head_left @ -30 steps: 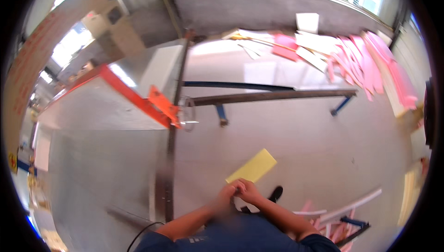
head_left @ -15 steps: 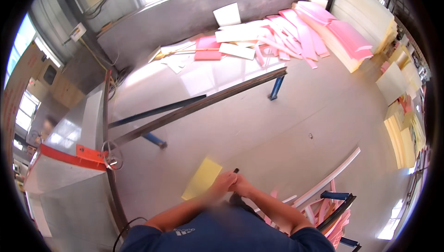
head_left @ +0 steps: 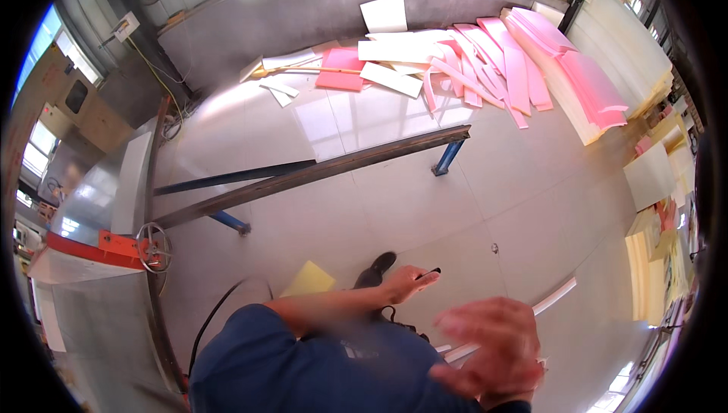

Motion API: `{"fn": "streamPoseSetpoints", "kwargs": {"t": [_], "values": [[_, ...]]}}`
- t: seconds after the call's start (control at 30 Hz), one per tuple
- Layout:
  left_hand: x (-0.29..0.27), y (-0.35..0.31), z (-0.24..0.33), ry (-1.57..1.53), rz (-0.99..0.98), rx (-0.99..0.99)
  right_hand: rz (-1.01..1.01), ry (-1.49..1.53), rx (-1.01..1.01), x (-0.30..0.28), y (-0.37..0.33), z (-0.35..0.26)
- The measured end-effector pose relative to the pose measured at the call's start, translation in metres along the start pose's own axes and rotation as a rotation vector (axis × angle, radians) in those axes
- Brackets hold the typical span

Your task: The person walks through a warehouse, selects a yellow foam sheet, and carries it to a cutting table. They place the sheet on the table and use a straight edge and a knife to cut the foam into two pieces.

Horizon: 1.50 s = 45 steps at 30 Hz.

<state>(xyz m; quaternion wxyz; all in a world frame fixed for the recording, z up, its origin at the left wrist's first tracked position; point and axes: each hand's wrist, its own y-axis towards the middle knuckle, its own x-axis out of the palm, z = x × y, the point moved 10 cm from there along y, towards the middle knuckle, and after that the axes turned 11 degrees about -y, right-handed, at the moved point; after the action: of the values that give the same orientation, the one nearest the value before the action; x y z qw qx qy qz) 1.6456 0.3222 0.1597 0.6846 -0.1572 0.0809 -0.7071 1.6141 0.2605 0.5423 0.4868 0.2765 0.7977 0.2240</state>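
My left hand [head_left: 409, 282] is closed around a slim black object [head_left: 430, 273], whose dark end sticks out past the fingers; its exact kind is unclear. That hand is out in front of my body, above the grey floor. Raised close to the camera at the lower right, my right hand [head_left: 497, 345] is smeared by motion; its thumb and fingers look apart, and nothing shows in them. A yellow sheet [head_left: 309, 279] lies on the floor to the left of my left hand, partly hidden by my forearm. My dark shoe [head_left: 377, 267] shows beside that hand.
A dark metal beam frame [head_left: 326, 170] on blue legs stretches across ahead. At left stands a grey machine with a red bracket and a handwheel [head_left: 154, 248]. Pink and white foam strips [head_left: 485, 64] lie along the far wall. A black cord [head_left: 214, 317] curves at my left.
My two hands, together before, are now apart. The right has swung back and up toward the camera; the left has moved rightward with the black object. My view has turned and a shoe now shows.
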Motion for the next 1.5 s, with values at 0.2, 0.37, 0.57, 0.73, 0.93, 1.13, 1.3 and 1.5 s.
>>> {"fn": "streamPoseSetpoints", "kwargs": {"t": [0.2, 0.37, 0.57, 0.73, 0.93, 1.13, 1.3, 1.5], "values": [[-0.002, 0.123, 0.074, 0.089, -0.029, 0.02, 0.517, 0.199, -0.467, -0.056, 0.092, 0.058], [-0.036, 0.239, 0.134, 0.088, 0.045, 0.08, 0.24, 0.186, -0.31, -0.089, 0.143, 0.152], [0.019, 0.386, 0.189, 0.083, -0.059, 0.121, 0.018, -0.126, -0.198, -0.115, 0.1, 0.332], [0.076, 0.498, 0.172, 0.052, -0.013, 0.093, -0.096, -0.199, 0.265, -0.174, -0.02, 0.529], [0.155, 0.584, 0.226, 0.498, -0.175, 0.012, 0.148, -0.118, 0.651, -0.29, -0.1, 0.677], [0.139, 0.676, 0.254, 0.513, -0.127, -0.004, 0.157, -0.041, 0.646, -0.318, -0.073, 0.789], [0.104, 0.758, 0.25, 0.491, -0.1, -0.043, 0.018, -0.06, 0.487, -0.298, 0.004, 0.871], [0.032, 0.872, 0.28, 0.372, -0.07, -0.089, -0.158, -0.136, 0.401, -0.266, 0.09, 0.99]]}}
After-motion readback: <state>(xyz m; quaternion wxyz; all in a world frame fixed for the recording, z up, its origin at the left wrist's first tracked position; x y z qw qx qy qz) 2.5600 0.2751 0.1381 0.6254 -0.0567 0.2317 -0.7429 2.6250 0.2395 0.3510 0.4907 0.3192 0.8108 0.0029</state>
